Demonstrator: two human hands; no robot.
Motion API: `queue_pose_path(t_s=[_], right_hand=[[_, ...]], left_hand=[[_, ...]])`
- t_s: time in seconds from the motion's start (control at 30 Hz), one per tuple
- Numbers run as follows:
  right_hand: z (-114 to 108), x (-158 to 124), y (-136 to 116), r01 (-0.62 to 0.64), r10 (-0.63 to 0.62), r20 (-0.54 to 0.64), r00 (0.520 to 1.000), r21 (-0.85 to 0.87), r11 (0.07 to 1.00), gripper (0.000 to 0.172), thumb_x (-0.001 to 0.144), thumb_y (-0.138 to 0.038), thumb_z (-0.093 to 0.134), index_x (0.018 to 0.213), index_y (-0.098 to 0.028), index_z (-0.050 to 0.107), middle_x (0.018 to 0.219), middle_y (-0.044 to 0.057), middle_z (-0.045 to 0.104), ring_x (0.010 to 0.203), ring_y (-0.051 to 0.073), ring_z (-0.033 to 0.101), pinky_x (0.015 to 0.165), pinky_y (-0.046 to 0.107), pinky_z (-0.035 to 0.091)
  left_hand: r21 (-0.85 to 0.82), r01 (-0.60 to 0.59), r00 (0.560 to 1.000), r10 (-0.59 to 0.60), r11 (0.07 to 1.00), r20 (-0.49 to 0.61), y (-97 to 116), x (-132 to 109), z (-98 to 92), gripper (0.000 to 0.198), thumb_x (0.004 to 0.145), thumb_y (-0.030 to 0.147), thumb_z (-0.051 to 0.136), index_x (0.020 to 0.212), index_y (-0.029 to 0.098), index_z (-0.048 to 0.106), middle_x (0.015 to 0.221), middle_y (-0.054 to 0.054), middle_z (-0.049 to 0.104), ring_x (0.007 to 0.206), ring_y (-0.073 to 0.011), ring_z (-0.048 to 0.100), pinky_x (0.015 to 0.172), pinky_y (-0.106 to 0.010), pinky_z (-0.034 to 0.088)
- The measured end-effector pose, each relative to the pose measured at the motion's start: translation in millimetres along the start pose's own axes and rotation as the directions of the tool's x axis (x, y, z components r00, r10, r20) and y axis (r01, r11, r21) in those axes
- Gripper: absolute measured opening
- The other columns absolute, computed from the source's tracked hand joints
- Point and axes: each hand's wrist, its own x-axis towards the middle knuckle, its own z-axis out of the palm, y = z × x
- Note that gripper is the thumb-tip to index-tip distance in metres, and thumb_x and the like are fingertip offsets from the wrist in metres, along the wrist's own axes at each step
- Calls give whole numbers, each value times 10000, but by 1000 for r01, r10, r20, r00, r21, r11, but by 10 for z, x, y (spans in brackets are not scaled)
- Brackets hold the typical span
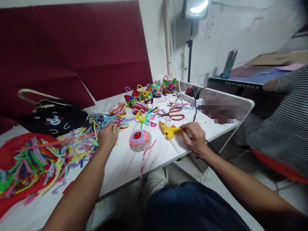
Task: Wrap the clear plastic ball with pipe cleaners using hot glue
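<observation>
With the right hand (195, 136) I am pinching the handle of the yellow plastic glue gun (168, 131), which is lying just left on the white tabletop (117, 166), nozzle pointing far-left; the left hand (107, 136) is touching multicoloured fuzzy pipe cleaners (124, 124), grip unclear.

Smooth plastic is shown by the glue gun (168, 131), a fuzzy finish by the pipe cleaners (40, 160) at left. The scissors (168, 113) are seen to be metal-bladed and plastic-handled. Matt cloth is shown by the bag (69, 116), a creased, paper-like finish by the backdrop (84, 45) at far left.
</observation>
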Motion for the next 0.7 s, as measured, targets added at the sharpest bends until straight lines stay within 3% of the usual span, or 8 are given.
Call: queue_pose_path(t_s=[0.13,0.27,0.53,0.7], right_hand=[[17,9,22,-33,33,5,999,-22,999,139,896,-133,530,895,-230,629,746,34,677,710,227,627,720,376,468],[26,7,58,-96,97,11,995,-49,994,135,895,-167,522,907,-227,642,798,51,715,750,235,652,749,376,483],[31,7,88,-197,200,18,980,-112,974,182,946,-262,479,918,-233,656,819,61,737,755,241,650,771,377,479],[47,18,86,-239,243,11,970,-157,958,174,913,-256,483,878,-236,652,806,57,750,741,244,645,772,378,474]], left_hand=[[-46,3,998,-6,999,-67,29,31,-16,248,1032,367,586,972,145,681,896,-33,699,800,-188,679,780,-380,572],[-136,-52,994,39,989,-102,87,45,-5,356,1026,314,421,769,194,638,670,-29,614,705,-230,637,715,-354,498],[-365,-238,971,216,900,-102,279,-2,-13,221,926,302,485,909,208,684,909,-79,747,895,-260,687,858,-362,502],[-518,-309,946,311,797,-87,452,-69,-119,285,930,350,519,1032,159,704,995,-102,753,909,-250,701,872,-371,540]])
